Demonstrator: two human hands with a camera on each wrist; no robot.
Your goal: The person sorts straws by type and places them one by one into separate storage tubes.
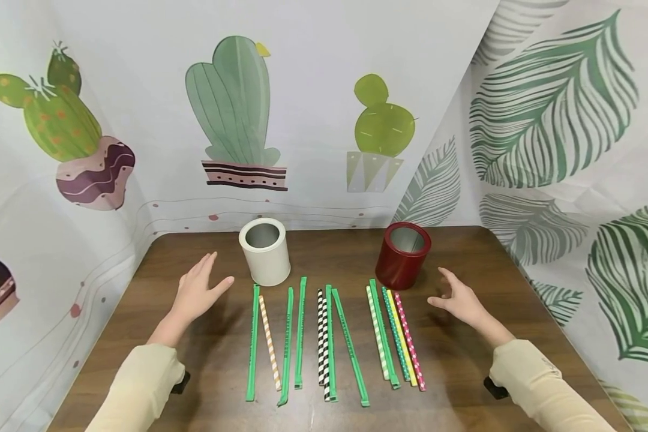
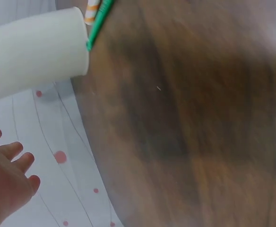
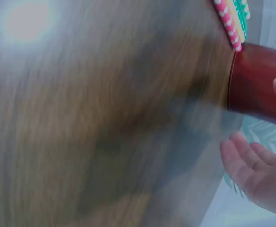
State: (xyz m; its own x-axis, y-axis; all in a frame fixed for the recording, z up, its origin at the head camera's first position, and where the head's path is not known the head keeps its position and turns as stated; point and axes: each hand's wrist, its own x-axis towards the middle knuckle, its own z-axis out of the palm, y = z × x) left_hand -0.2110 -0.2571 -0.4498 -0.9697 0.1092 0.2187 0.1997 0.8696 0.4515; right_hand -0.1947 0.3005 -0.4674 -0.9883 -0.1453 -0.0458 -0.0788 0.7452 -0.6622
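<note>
Head view: left hand [image 1: 194, 294] with straight fingers, thumb apart, nothing held, just beside white canister [image 1: 275, 255]; right hand [image 1: 459, 300] with relaxed fingers, thumb apart, nothing held, near red canister [image 1: 399, 264]. Both canisters upright on worktop [image 1: 335, 252], mouths up, presumably for access from above. Between hands, lying lengthwise, likely for reach from either side: green-wrapped straws [image 1: 252, 342], orange-striped straw [image 1: 269, 342], black-and-white straws [image 1: 321, 342], pink dotted straw [image 1: 410, 342], others.

Left wrist view: fingers spread; green-wrapped end near white canister's base.

Right wrist view: fingers parted, thumb before red canister.
</note>
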